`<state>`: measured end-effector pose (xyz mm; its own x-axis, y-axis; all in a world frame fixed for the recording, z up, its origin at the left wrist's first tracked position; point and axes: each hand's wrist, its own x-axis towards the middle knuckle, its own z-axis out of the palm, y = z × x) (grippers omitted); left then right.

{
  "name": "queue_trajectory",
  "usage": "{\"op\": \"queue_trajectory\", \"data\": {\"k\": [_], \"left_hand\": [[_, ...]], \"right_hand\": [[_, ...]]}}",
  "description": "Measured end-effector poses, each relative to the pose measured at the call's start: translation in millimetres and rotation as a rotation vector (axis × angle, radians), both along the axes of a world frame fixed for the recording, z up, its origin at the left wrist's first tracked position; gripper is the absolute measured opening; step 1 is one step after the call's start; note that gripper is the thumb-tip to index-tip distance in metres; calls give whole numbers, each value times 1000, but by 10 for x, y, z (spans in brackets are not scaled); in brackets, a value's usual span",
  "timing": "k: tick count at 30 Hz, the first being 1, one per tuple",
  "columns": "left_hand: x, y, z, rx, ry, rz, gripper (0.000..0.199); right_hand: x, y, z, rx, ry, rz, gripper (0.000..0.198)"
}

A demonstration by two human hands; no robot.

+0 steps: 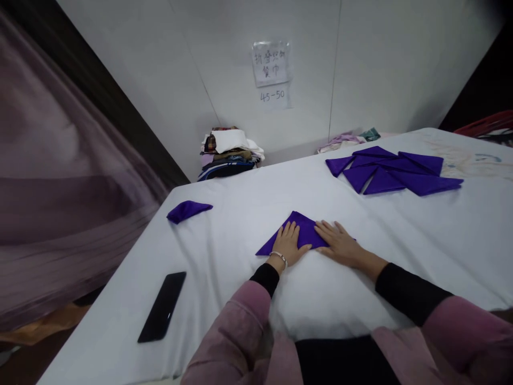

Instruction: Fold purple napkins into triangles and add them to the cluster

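A purple cloth napkin (306, 231), folded into a triangle, lies on the white-covered table (240, 208) with its peak pointing away from me. My left hand (287, 243) rests flat on its left half, fingers stretched out; a bracelet circles that wrist. On the right half lies my right hand (337, 243), also flat with its fingers spread. Part of the napkin's right side is hidden under that hand. Neither hand grips the cloth.
Several folded purple napkins (395, 170) overlap at the back right. One small purple folded cloth (188, 210) sits far left, with a black phone (163, 307) nearer me. Behind the table edge are a stack of clothes (229, 155) and a wall with a paper sign (271, 65).
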<state>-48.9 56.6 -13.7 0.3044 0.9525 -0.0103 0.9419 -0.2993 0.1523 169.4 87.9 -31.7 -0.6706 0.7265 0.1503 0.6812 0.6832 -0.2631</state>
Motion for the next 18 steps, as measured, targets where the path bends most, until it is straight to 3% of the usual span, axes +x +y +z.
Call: {"op": "queue_trajectory", "data": {"k": [5, 8, 10, 14, 18], "left_hand": [[3, -10, 22, -26, -33, -5, 84], [4, -5, 9, -33, -48, -2, 84], [5, -1, -4, -31, -47, -4, 84], [-2, -1, -14, -26, -29, -10, 82], [8, -6, 15, -33, -42, -26, 79]], "right_hand": [[594, 104, -41, -42, -65, -94, 72], [666, 97, 41, -28, -79, -169, 75], [510, 56, 140, 15, -49, -146, 76], [-139, 0, 306, 27, 29, 80, 74], [-641, 151, 266, -41, 39, 127, 75]]}}
